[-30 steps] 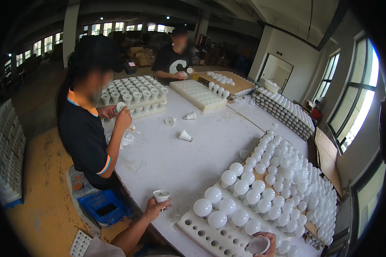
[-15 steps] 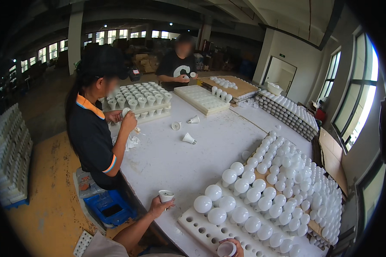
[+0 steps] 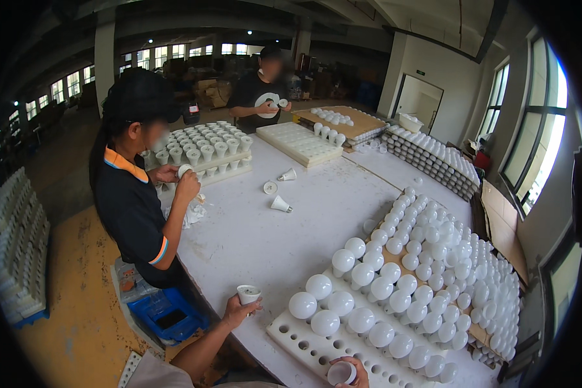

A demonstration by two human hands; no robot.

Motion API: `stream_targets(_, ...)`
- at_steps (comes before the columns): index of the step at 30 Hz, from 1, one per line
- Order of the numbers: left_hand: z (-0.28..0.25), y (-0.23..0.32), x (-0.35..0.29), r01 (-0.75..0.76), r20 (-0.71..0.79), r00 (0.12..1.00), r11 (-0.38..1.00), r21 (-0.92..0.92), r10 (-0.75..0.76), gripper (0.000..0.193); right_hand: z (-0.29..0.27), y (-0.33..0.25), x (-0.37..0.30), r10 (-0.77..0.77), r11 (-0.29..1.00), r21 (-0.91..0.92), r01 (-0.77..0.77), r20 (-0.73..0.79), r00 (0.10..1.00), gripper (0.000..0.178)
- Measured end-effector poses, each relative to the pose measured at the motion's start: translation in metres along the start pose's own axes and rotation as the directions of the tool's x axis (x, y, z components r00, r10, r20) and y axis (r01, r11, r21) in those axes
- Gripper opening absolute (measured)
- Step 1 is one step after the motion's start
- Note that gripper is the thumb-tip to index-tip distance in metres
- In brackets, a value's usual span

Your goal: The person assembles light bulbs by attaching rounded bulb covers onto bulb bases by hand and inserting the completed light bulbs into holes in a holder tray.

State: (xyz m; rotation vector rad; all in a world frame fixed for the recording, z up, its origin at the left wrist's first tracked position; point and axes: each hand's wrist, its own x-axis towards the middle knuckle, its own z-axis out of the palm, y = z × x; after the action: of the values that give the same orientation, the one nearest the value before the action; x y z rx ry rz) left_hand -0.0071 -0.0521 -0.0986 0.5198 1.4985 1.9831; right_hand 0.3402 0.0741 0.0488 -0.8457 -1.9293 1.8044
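My left hand [image 3: 240,312] is closed around a white cone-shaped bulb base [image 3: 248,295], held upright over the table's near edge with its open end up. At the bottom of the view, my right hand [image 3: 357,371] grips a white bulb cover [image 3: 341,373] whose open mouth faces up. The cover is beside a white foam tray [image 3: 304,346] with rows of holes. Round white bulbs [image 3: 325,323] stand in the tray's further rows. Part of my right hand is cut off by the lower edge.
Three loose bulb bases [image 3: 280,204] lie on the white table [image 3: 239,239]. A co-worker at the left holds a bulb part [image 3: 185,170] beside a tray of bulb bases [image 3: 207,152]. Another person stands at the far side. Many white covers [image 3: 459,265] crowd the right; a blue bin [image 3: 168,317] stands below.
The view has shifted slightly, and my hands keep their grips. One loose bulb base on the table has rolled a little to the right. The far co-worker's hands have moved closer together.
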Motion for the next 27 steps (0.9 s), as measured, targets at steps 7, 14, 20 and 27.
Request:
stream_targets(7,0.001,0.000,0.004,0.012,0.005,1.000,1.000,-0.003,-0.012,0.037,-0.012,0.031,0.011,-0.181,0.983,-0.027,0.182,0.036,0.983,0.071)
stream_targets(14,0.000,0.005,0.007,0.004,-0.007,1.000,1.000,0.000,-0.004,0.036,-0.008,0.036,0.013,-0.123,0.987,0.101,0.121,0.016,0.992,0.077)
stream_targets(20,0.004,0.010,-0.007,0.024,0.002,1.000,1.000,0.005,-0.024,0.039,-0.012,0.045,-0.002,-0.170,0.985,0.002,0.170,0.000,0.985,0.070)
stream_targets(27,0.002,0.034,-0.033,-0.008,-0.001,1.000,0.986,-0.164,0.008,0.045,-0.020,0.064,0.008,-0.251,0.884,0.405,0.234,-0.013,0.968,0.081)
